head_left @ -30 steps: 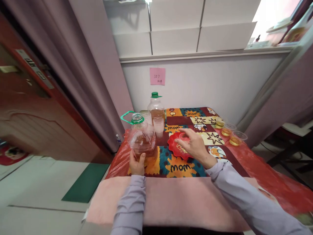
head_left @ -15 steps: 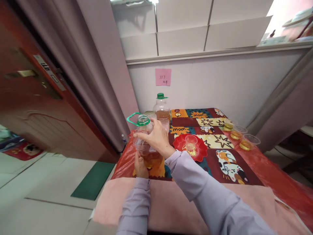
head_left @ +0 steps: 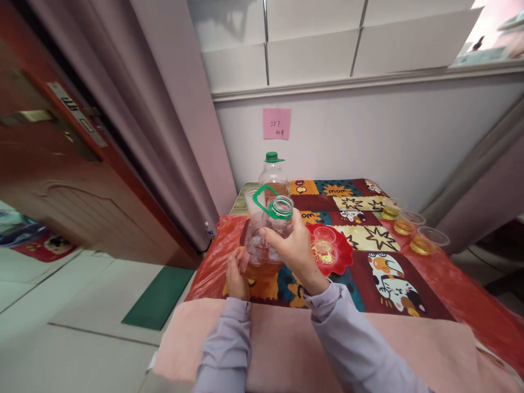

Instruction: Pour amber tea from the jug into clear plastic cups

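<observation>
A clear plastic jug point(head_left: 261, 243) with a green ring handle point(head_left: 260, 201) and an uncapped mouth leans to the right. Amber liquid lies low in it. My right hand point(head_left: 298, 248) is closed round its upper right side, just below the neck. Low on the jug's left side, my left hand point(head_left: 237, 275) supports it with bent fingers, partly hidden behind the plastic. To the right, a clear cup point(head_left: 325, 238) stands on a red scalloped plate point(head_left: 346, 256). Behind the held jug is a second jug point(head_left: 273, 173) with a green cap and brownish liquid.
Several clear cups point(head_left: 426, 244) with yellow liquid line the table's right side. Patterned mats point(head_left: 385, 237) and a red plastic cover point(head_left: 475, 284) lie on the table, with a pink cloth point(head_left: 286, 338) at the front. A wooden door point(head_left: 102, 202) stands left.
The jug has moved right and tipped toward the right, its mouth now nearer the red plate. My right hand has moved right with it; my left hand stays low on its left side.
</observation>
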The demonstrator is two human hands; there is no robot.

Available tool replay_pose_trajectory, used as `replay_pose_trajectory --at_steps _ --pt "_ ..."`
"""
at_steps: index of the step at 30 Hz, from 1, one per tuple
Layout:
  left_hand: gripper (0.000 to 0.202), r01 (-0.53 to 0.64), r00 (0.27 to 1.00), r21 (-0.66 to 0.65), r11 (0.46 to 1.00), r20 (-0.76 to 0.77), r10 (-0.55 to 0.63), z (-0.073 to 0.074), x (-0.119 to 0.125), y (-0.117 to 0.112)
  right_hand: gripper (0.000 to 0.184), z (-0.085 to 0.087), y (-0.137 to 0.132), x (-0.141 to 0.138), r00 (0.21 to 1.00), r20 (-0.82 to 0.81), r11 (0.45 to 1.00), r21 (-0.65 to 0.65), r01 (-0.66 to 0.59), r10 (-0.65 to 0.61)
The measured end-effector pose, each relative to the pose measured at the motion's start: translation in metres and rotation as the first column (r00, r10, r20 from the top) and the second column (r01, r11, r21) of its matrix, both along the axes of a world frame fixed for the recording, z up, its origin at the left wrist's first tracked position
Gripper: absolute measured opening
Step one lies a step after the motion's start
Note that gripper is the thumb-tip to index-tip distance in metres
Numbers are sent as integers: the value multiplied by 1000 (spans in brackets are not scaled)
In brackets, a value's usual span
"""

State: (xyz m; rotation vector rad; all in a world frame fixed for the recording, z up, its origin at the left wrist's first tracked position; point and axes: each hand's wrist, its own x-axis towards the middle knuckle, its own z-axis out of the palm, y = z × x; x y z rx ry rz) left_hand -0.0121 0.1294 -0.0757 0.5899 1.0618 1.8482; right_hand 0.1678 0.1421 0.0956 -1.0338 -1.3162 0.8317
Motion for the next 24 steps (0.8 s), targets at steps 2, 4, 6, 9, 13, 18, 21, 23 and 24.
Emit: replay_pose_trajectory --at_steps 2,4,6,9,13,18,21,23,24 --pt "64 95 993 -45 994 80 -92 5 0 -2 64 -5 -3 7 996 -86 1000 -13 5 -6" --pt "63 178 974 -75 981 157 -164 11 1 -4 61 -9 -5 13 986 -168 1000 11 -16 17" --pt "62 237 954 -86 968 211 -215 18 0 -6 58 -14 -6 18 975 -220 999 39 -25 33" --pt "60 322 910 -67 944 298 -289 24 -2 -8 53 -19 -7 25 974 -224 999 25 25 -19" --pt "62 431 807 -5 902 449 -383 24 -7 -8 48 -24 -6 32 973 -228 999 6 35 -33" --pt "66 431 821 -40 902 431 -374 23 -4 -9 51 -33 -11 35 972 -236 1000 6 23 -21" --pt "58 374 870 -61 926 368 -327 24 1 -9 59 -42 -14 37 975 -218 999 18 46 -41" --pt "54 350 888 -73 934 345 -305 24 4 -10 64 -47 -14 40 973 -226 998 24 53 -47" --pt "54 347 891 -73 935 337 -304 24 4 -10 66 -49 -14 42 973 -225 998 24 54 -47"
